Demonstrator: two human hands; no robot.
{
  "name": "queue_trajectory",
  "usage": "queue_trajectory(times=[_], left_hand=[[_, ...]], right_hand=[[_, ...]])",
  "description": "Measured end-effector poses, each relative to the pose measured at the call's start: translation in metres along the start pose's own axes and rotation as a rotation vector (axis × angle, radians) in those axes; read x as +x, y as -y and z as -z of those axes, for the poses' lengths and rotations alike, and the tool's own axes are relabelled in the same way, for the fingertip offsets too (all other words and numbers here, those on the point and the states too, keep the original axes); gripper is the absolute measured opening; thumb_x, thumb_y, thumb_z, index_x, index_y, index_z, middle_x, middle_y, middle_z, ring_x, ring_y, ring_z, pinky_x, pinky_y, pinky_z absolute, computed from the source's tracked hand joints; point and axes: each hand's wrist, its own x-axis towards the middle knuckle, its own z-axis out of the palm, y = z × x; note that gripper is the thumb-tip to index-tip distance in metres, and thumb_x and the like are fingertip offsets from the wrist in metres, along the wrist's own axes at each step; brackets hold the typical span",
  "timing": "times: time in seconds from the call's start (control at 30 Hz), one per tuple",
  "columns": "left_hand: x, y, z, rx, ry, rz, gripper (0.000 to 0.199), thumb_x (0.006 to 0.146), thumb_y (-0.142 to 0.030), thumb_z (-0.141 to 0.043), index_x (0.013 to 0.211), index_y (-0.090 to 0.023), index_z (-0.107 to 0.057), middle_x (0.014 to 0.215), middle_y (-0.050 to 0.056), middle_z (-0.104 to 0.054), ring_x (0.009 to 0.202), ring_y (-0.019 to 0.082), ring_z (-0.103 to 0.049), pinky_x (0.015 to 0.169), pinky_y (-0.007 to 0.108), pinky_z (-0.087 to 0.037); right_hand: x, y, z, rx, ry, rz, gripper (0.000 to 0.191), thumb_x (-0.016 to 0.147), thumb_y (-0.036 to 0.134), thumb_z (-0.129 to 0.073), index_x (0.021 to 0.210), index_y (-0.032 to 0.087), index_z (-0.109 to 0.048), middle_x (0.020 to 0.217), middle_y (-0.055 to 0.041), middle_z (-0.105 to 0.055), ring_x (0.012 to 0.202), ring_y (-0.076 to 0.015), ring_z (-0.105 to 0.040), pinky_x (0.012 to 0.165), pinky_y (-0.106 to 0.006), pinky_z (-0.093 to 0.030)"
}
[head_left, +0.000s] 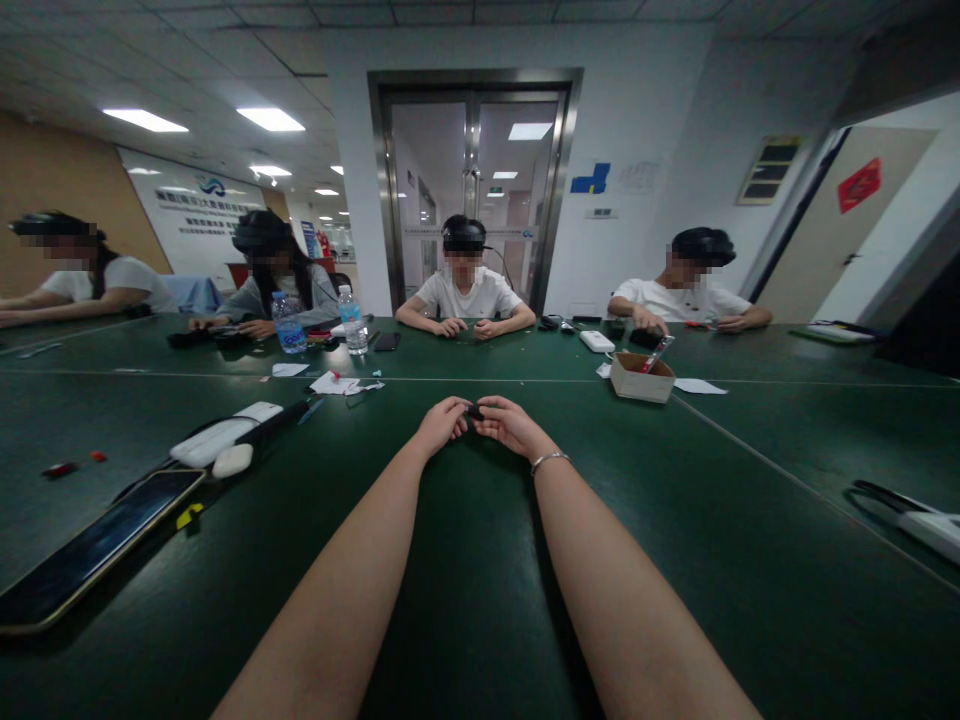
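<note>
Both arms reach forward over the dark green table [480, 560]. A small black object [474, 411] is between the fingertips of my two hands. My left hand [444, 424] pinches its left end. On the other side, my right hand [507, 420] has its fingers closed on the right end, and a silver bracelet [550, 461] circles that wrist. What the small object is cannot be made out.
To the left lie a phone [101, 545], a white power bank [225, 432] and a white case [233, 460]. Water bottles [289, 325] and papers [337, 384] stand further off. Ahead right is a cardboard box [642, 378]. Several people sit across the table.
</note>
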Motion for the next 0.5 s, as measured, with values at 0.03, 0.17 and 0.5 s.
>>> queue_trajectory(times=[0.03, 0.17, 0.5], left_hand=[[0.0004, 0.0008, 0.0002, 0.002, -0.017, -0.003, 0.023, 0.083, -0.022, -0.044, 0.102, -0.015, -0.056, 0.067, 0.0, -0.054, 0.047, 0.007, -0.048, 0.04, 0.016, -0.034], [0.0009, 0.0022, 0.0015, -0.001, -0.021, -0.033, 0.024, 0.083, -0.025, -0.045, 0.102, -0.016, -0.056, 0.063, -0.001, -0.052, 0.045, 0.007, -0.047, 0.04, 0.016, -0.033], [-0.0028, 0.0006, 0.0023, -0.004, -0.001, -0.042, 0.028, 0.086, -0.033, -0.041, 0.103, -0.016, -0.055, 0.061, -0.001, -0.05, 0.043, 0.006, -0.044, 0.038, 0.015, -0.032]], right_hand=[[0.0001, -0.0002, 0.0001, 0.001, 0.0, 0.0, 0.016, 0.084, 0.0, -0.051, 0.091, 0.015, -0.051, 0.071, -0.0046, -0.064, 0.061, -0.0146, -0.066, 0.058, -0.023, -0.056], [0.0009, -0.0012, 0.0008, -0.017, 0.008, 0.002, 0.017, 0.082, 0.0, -0.052, 0.091, 0.014, -0.052, 0.071, -0.0048, -0.064, 0.06, -0.0147, -0.066, 0.058, -0.023, -0.056], [0.002, -0.0015, 0.0027, -0.036, 0.032, 0.005, 0.016, 0.083, 0.001, -0.051, 0.091, 0.014, -0.053, 0.076, -0.0047, -0.064, 0.059, -0.0133, -0.065, 0.057, -0.023, -0.056]])
